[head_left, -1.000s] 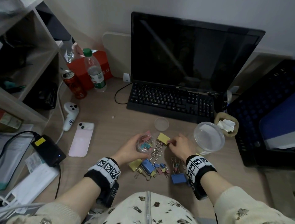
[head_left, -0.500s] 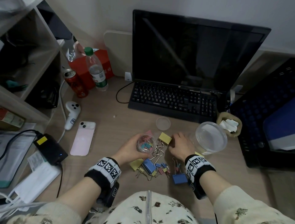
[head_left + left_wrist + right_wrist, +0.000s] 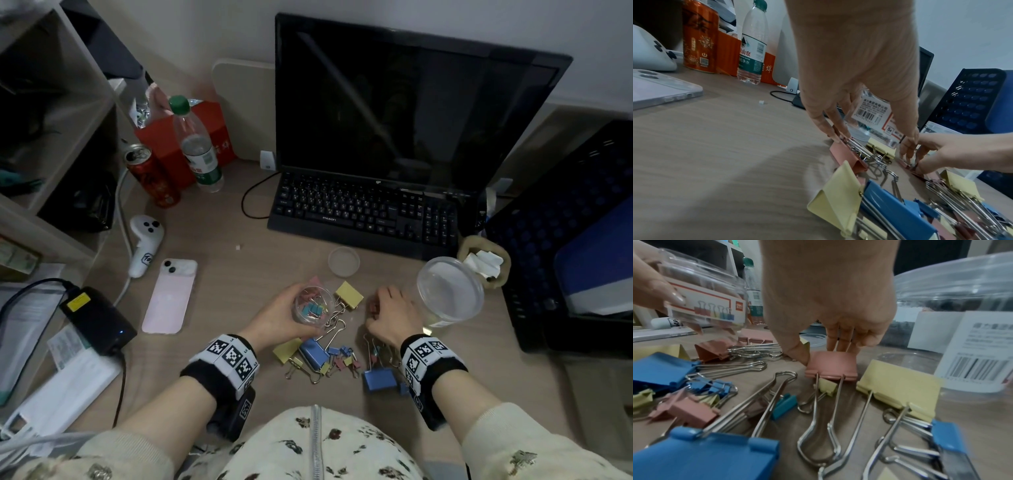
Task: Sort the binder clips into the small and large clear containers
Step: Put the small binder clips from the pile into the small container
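Right hand (image 3: 828, 301) closing on a large pink clip (image 3: 831, 365) — large container (image 3: 449, 292) just to its right.

Thumb and fingertips curled onto the clip's pink body, pinching it on the desk (image 3: 239, 281); wire handles trailing back toward the wrist, so long axis roughly in line with the hand. Judged next: lift and carry right, a short way, to the open-topped container. Left hand (image 3: 277, 317) wrapped round the small container (image 3: 313, 305), tilted, small clips inside — farther from the pink clip. Remaining clips (image 3: 325, 356) heaped between the wrists.
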Tool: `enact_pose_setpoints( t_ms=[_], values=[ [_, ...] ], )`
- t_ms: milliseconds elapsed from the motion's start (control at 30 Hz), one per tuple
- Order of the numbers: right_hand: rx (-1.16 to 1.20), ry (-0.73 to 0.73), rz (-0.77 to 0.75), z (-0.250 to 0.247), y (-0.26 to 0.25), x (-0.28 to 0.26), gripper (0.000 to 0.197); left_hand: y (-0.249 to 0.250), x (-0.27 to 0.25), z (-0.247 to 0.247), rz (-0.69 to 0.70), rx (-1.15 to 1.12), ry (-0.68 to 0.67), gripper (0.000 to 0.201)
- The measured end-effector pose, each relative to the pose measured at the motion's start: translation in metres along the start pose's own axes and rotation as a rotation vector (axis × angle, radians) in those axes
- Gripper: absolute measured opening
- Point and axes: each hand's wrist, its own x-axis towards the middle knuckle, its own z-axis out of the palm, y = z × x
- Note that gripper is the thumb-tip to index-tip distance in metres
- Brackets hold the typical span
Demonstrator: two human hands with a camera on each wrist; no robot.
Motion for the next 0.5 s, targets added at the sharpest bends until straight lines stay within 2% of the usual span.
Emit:
enact_pose_setpoints(
  t_ms=[133,333,500],
  values=[
    [0.047,-0.017,0.017,0.0,0.001,-0.003,0.046,0.003,0.0,0.0,-0.003,0.014,-0.01,0.094],
    [-0.004,-0.007,-0.021,-0.001,-0.005,-0.003,0.029,0.004,0.0,-0.001,-0.004,0.017,-0.013,0.095],
    [-0.026,-0.004,-0.037,-0.005,-0.011,-0.005,0.023,0.005,-0.001,-0.002,-0.001,0.012,-0.014,0.094]
  ],
)
